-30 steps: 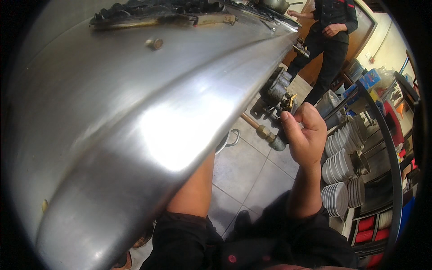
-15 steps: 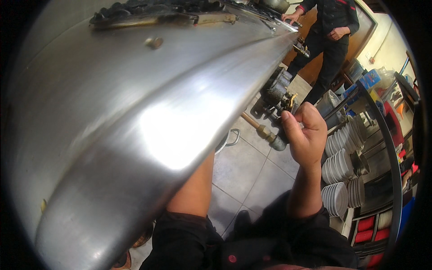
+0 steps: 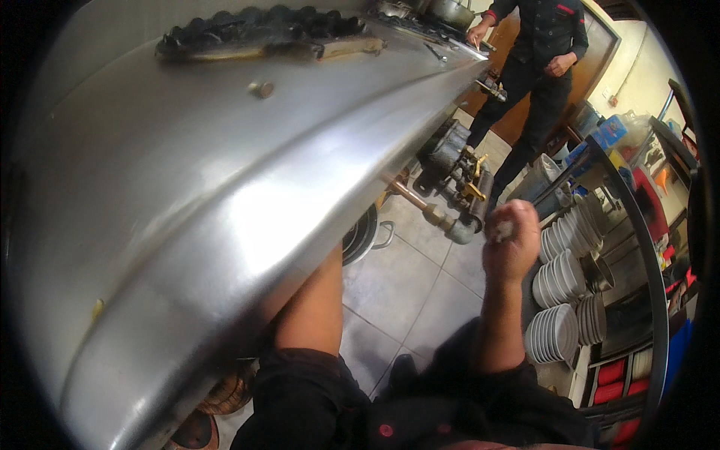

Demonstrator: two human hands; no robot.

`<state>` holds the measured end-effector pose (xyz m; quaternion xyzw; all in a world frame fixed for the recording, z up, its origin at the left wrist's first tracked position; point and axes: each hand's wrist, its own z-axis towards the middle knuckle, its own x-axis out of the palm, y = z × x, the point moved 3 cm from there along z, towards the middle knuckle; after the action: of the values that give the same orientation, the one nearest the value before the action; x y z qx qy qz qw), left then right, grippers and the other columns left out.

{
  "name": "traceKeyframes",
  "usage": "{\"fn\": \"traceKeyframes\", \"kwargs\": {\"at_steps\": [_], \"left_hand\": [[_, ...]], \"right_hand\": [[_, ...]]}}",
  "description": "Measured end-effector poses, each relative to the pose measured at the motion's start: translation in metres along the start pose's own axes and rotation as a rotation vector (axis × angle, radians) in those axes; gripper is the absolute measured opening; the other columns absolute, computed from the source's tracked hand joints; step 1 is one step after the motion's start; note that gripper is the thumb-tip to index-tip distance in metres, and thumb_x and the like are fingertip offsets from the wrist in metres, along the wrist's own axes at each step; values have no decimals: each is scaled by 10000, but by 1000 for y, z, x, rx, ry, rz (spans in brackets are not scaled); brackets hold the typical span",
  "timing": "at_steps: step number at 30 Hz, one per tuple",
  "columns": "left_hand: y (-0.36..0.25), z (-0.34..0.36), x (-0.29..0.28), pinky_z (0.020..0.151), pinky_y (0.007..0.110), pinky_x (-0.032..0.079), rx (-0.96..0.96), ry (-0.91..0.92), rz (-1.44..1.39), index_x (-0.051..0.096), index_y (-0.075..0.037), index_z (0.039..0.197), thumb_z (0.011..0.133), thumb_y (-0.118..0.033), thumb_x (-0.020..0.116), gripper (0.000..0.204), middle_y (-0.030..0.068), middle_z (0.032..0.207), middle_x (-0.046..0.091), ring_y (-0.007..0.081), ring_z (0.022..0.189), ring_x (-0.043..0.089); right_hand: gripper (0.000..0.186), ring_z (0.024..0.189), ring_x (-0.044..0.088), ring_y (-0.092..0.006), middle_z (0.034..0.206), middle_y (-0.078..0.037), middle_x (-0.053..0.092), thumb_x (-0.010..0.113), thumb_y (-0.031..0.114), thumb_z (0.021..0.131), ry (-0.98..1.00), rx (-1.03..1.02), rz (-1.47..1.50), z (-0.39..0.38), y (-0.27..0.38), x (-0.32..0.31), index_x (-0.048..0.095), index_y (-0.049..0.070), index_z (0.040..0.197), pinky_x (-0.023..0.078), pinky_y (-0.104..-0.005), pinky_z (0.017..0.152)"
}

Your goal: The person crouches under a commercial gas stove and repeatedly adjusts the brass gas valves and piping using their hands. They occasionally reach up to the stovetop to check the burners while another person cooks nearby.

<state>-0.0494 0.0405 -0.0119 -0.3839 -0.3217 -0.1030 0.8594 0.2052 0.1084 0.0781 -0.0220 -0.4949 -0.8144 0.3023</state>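
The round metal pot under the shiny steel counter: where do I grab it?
Probably by its looped silver handle, from the right: the loop juts out there from the pot, while the counter hides much of its left side.

Coppery pipe (image 3: 409, 194), silvery counter (image 3: 165, 172), white plates (image 3: 552, 334)

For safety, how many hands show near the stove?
3: wearer's right hand beside the pipe elbow; a co-worker's hand near the pot; their other hand, waist-high. Wearer's left hand is hidden.
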Motion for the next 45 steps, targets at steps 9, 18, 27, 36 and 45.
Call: {"fn": "traceKeyframes", "kwargs": {"at_steps": [9,18,27,36,45], "left_hand": [[2,-7,-34,802,398,521,-151,157,186,598,-50,1044,913,-267,600,253,119,977,657,240,925,642],[20,-23,30,757,298,487,-270,304,539,610,-36,993,856,-78,651,148,52,928,660,146,845,602],[-46,-17,13,738,312,528,204,-133,1007,577,10,1032,910,-68,615,150,78,921,640,195,870,632],[-39,-16,85,840,310,524,190,-253,685,543,43,1088,856,109,557,242,118,1001,609,188,924,618],[-27,-10,69,813,304,519,172,-243,728,566,41,1105,908,-7,569,202,112,999,637,187,911,630]], "right_hand": [[148,522,422,-60,646,38,534,543,157,905,363,576,-228,-22,-67,4,651,62,872,314,-235,468],[304,639,501,-100,662,7,568,611,283,926,637,408,-597,-43,-66,18,683,1,838,422,-280,610],[161,719,561,-118,796,-48,643,616,143,909,69,-63,-541,-12,0,-29,659,-9,939,451,-266,660],[161,862,631,-177,954,-127,671,561,-7,870,306,-507,-676,-13,24,31,647,-24,1005,480,-274,776],[162,857,618,-168,948,-118,666,529,-41,865,240,-541,-563,-16,10,30,643,-31,981,471,-266,778]]}}
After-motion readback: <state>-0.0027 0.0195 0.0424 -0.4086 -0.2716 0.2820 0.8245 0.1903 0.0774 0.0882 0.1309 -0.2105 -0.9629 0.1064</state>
